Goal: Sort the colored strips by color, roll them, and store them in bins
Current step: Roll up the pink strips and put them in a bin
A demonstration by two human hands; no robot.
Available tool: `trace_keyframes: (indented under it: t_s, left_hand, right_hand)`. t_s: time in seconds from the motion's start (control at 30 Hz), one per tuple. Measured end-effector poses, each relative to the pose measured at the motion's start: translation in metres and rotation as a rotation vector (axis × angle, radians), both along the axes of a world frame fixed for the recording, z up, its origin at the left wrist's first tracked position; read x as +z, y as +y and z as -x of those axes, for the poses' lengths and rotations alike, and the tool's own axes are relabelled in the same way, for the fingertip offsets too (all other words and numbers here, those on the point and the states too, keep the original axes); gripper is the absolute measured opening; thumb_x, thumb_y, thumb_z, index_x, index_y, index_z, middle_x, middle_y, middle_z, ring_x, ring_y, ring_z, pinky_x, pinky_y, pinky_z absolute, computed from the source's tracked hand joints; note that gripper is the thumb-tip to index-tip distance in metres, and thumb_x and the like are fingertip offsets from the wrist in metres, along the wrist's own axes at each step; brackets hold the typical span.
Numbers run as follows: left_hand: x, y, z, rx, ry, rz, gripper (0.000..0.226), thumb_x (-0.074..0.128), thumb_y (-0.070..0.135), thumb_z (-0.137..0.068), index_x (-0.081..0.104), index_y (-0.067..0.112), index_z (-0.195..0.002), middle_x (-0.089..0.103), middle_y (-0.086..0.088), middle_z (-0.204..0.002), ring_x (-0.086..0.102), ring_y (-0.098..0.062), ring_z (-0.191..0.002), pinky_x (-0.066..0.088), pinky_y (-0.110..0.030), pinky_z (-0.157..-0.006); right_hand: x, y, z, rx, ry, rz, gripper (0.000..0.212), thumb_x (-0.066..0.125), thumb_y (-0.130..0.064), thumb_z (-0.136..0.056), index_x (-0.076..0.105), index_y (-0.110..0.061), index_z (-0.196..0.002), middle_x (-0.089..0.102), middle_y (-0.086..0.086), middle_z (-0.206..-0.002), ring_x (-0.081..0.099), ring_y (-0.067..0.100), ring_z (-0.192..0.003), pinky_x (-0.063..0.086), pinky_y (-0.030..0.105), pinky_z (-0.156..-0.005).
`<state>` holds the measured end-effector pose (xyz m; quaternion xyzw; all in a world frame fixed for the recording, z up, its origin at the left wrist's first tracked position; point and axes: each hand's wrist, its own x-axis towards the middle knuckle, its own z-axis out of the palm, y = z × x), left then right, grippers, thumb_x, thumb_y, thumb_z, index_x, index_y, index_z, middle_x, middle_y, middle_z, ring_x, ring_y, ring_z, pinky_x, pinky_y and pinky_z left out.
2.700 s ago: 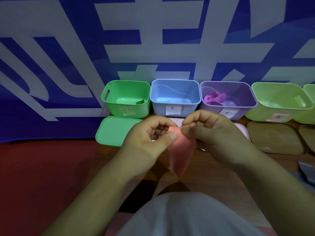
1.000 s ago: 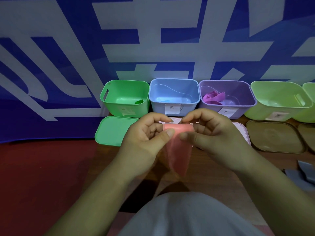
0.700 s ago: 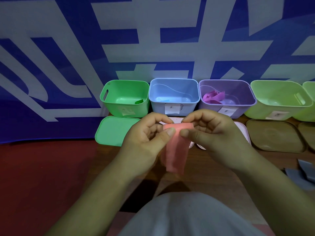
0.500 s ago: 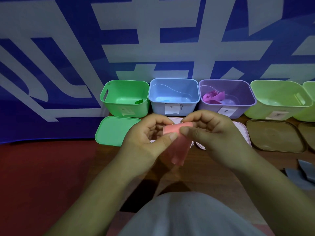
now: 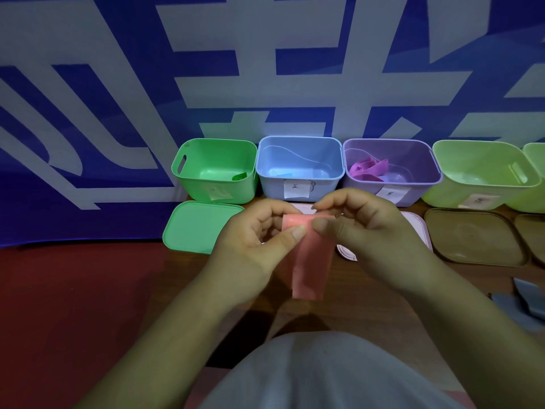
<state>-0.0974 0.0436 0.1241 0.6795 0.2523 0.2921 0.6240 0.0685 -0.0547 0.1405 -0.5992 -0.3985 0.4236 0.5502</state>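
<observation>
A pink strip (image 5: pixel 309 261) hangs above the wooden table, its top end rolled between my two hands. My left hand (image 5: pixel 253 246) pinches the roll from the left with thumb and fingers. My right hand (image 5: pixel 365 231) pinches it from the right. Behind stand a green bin (image 5: pixel 215 169) with a small green roll, a blue bin (image 5: pixel 299 168) with a blue piece, a purple bin (image 5: pixel 392 169) with magenta strips (image 5: pixel 368 169), and a light green bin (image 5: pixel 483 175).
A green lid (image 5: pixel 194 225) lies left of my hands, a pink lid (image 5: pixel 413 228) behind my right hand, and brown lids (image 5: pixel 474 237) at right. Grey strips (image 5: pixel 528 302) lie at the right edge. A blue and white banner hangs behind the bins.
The hanging tail of the pink strip has grown shorter as both hands wind its top end into a roll. The hands stay in the same place.
</observation>
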Motion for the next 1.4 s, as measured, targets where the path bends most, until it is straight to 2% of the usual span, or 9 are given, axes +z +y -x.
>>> trace_keyframes:
  t_s: [0.17,0.37,0.53,0.67,0.83,1.0,1.17,1.23,1.4]
  left_hand:
    - [0.000,0.000,-0.002,0.036,-0.021,0.084,0.016,0.066,0.019,-0.086,0.065,0.023,-0.101,0.067,-0.025,-0.080,0.058,-0.033,-0.068,0.046,-0.043,-0.069]
    - [0.001,-0.003,0.001,0.063,0.052,0.024,0.011,0.062,0.028,-0.090,0.064,0.025,-0.100,0.056,-0.027,-0.067,0.049,-0.024,-0.057,0.039,-0.030,-0.056]
    - [-0.001,0.001,0.001,0.055,0.110,-0.069,0.018,0.069,0.032,-0.084,0.065,0.033,-0.102,0.071,-0.003,-0.086,0.067,-0.021,-0.081,0.052,-0.036,-0.077]
    - [-0.001,0.001,0.000,0.052,0.089,-0.083,0.025,0.074,0.028,-0.078,0.067,0.033,-0.101,0.071,0.006,-0.097,0.068,-0.021,-0.091,0.055,-0.033,-0.082]
    - [0.002,-0.002,-0.002,0.096,0.034,-0.076,0.027,0.075,0.010,-0.075,0.070,0.022,-0.098,0.073,-0.001,-0.099,0.070,-0.029,-0.092,0.057,-0.046,-0.085]
    - [0.003,-0.005,-0.005,0.108,0.012,-0.062,0.027,0.075,0.006,-0.072,0.070,0.021,-0.093,0.073,0.001,-0.091,0.069,-0.026,-0.088,0.058,-0.038,-0.082]
    - [0.005,-0.007,-0.007,0.111,-0.034,0.007,0.025,0.074,0.004,-0.072,0.069,0.014,-0.094,0.074,0.003,-0.086,0.069,-0.014,-0.083,0.057,-0.024,-0.078]
    - [0.005,-0.007,-0.008,0.114,-0.036,0.031,0.025,0.073,0.006,-0.073,0.069,0.014,-0.096,0.074,0.001,-0.086,0.068,-0.013,-0.081,0.056,-0.022,-0.076]
    - [0.005,-0.008,-0.013,0.128,-0.031,0.085,0.021,0.072,0.013,-0.076,0.070,0.022,-0.094,0.073,-0.007,-0.083,0.064,-0.020,-0.073,0.054,-0.031,-0.070]
  right_hand:
    - [-0.002,0.001,-0.002,0.088,-0.007,-0.065,0.032,0.074,0.003,-0.080,0.067,-0.022,-0.099,0.066,0.026,-0.096,0.063,0.022,-0.076,0.050,0.023,-0.062]
    - [-0.007,0.004,-0.003,0.064,-0.048,-0.069,0.018,0.077,-0.010,-0.080,0.068,-0.018,-0.093,0.062,0.021,-0.086,0.056,0.014,-0.068,0.045,0.020,-0.059]
    - [-0.007,0.002,-0.003,0.056,0.002,-0.079,0.013,0.072,-0.004,-0.083,0.066,-0.006,-0.095,0.063,0.007,-0.075,0.055,0.006,-0.060,0.042,0.013,-0.056]
    - [-0.007,0.002,-0.005,0.031,0.011,-0.067,0.016,0.074,-0.020,-0.083,0.068,-0.010,-0.094,0.060,0.029,-0.081,0.055,0.019,-0.067,0.043,0.027,-0.064]
    - [-0.008,0.002,-0.003,-0.014,-0.004,-0.029,0.010,0.068,-0.024,-0.088,0.070,-0.015,-0.089,0.063,0.020,-0.065,0.054,0.024,-0.060,0.043,0.031,-0.060]
    - [-0.008,0.001,-0.004,-0.030,0.027,-0.013,0.025,0.069,-0.037,-0.085,0.070,-0.012,-0.086,0.062,0.020,-0.070,0.054,0.022,-0.065,0.046,0.035,-0.065]
    - [-0.007,-0.002,-0.007,0.010,0.042,-0.056,0.022,0.070,-0.026,-0.079,0.069,-0.011,-0.095,0.066,0.001,-0.079,0.059,0.010,-0.069,0.048,0.019,-0.064]
    - [-0.008,-0.005,-0.010,0.033,0.039,-0.057,0.023,0.074,-0.019,-0.078,0.068,-0.014,-0.100,0.066,0.012,-0.083,0.058,0.011,-0.067,0.046,0.018,-0.060]
    - [-0.011,-0.009,-0.016,0.078,0.038,-0.107,0.031,0.077,-0.005,-0.078,0.065,-0.017,-0.104,0.061,0.035,-0.095,0.062,0.030,-0.073,0.054,0.042,-0.063]
